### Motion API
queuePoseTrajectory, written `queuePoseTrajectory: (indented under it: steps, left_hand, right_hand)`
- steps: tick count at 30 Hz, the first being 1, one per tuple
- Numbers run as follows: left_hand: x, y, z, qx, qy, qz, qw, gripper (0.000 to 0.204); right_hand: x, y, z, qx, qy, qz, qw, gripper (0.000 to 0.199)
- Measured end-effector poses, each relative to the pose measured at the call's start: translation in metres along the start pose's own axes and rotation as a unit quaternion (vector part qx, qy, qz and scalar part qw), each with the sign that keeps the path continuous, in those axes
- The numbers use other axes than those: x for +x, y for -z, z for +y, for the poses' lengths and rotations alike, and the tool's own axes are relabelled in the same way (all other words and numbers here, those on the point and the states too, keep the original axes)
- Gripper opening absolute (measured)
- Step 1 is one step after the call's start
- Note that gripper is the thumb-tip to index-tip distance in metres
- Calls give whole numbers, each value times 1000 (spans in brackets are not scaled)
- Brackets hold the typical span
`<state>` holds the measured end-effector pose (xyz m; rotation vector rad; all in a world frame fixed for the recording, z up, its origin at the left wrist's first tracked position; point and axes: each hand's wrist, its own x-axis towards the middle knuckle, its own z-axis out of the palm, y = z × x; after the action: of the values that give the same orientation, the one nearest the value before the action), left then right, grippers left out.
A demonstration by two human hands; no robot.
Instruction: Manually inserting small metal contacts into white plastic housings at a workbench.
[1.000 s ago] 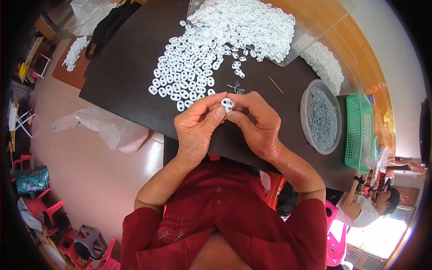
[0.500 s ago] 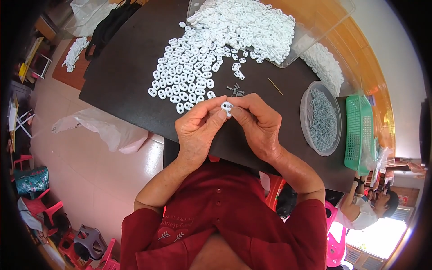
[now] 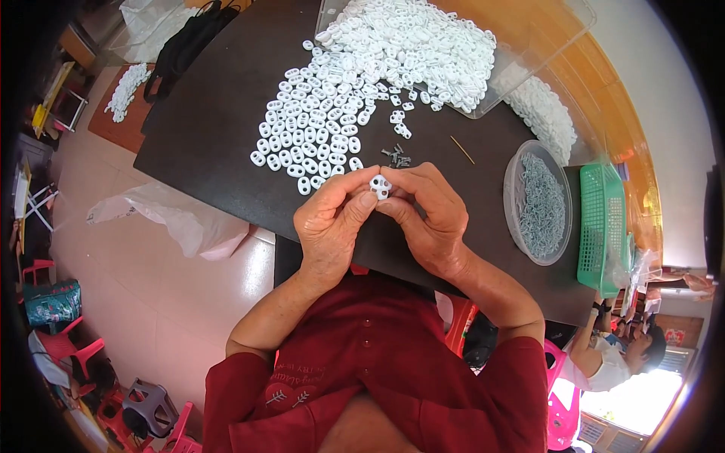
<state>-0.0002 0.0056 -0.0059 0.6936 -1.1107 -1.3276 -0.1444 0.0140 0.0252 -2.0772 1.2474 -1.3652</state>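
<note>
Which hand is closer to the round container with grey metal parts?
Right. The right hand is nearer the round container, apart from it; the left hand is farther away. Both pinch a small white piece.

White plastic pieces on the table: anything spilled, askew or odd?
Mostly orderly. The white plastic pieces spill from the clear tray across the dark table, some lined in rows near the hands. A few small grey metal parts and a thin stick lie loose. Both hands pinch one white piece.

Dark table [image 3: 219,128] w/ white plastic pcs [image 3: 317,128]
</note>
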Motion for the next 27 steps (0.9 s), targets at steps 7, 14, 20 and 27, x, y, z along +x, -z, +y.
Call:
queuePoseTrajectory:
  steps: [7,14,20,27]
  left_hand:
    - [0,-4,0,22,-31,14,999,23]
    - [-2,-4,-4,65,-58,21,996,19]
    - [0,-7,-5,-10,-10,41,999,19]
    - [4,-2,5,-26,3,10,1000,22]
  right_hand:
    - [-2,-1,1,4,19,19,1000,34]
    - [-2,-4,2,8,28,39,999,33]
    - [0,-3,-1,24,-49,16,998,29]
    - [3,-1,-6,31,-56,-4,998,32]
